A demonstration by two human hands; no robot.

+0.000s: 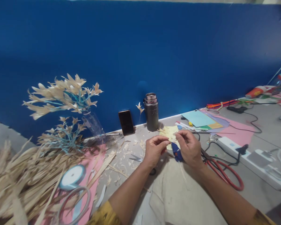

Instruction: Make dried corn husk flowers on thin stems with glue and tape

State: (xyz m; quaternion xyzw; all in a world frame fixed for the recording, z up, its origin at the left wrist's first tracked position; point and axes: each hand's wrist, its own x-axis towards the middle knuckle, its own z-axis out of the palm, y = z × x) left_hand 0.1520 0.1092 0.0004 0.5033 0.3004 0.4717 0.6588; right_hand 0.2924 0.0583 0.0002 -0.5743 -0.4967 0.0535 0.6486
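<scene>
My left hand [154, 150] and my right hand [189, 147] are close together over the grey table [259, 131]. Between their fingertips they pinch a small pale dried leaf piece [170, 134]. My right hand also grips a blue glue gun [176, 153], its nozzle pointing up toward the leaf piece and a glue stick trailing out below. Small scissors [136, 159] lie just left of my left hand.
A pile of dried leaf strips [18, 178] and a bottle with leaf flowers [67, 97] stand at the left, beside ribbon rolls [72, 176]. A phone [126, 122] and dark flask [151, 112] lean at the blue wall. Red scissors [224, 175], a power strip [253, 159] and coloured paper [201, 120] lie to the right.
</scene>
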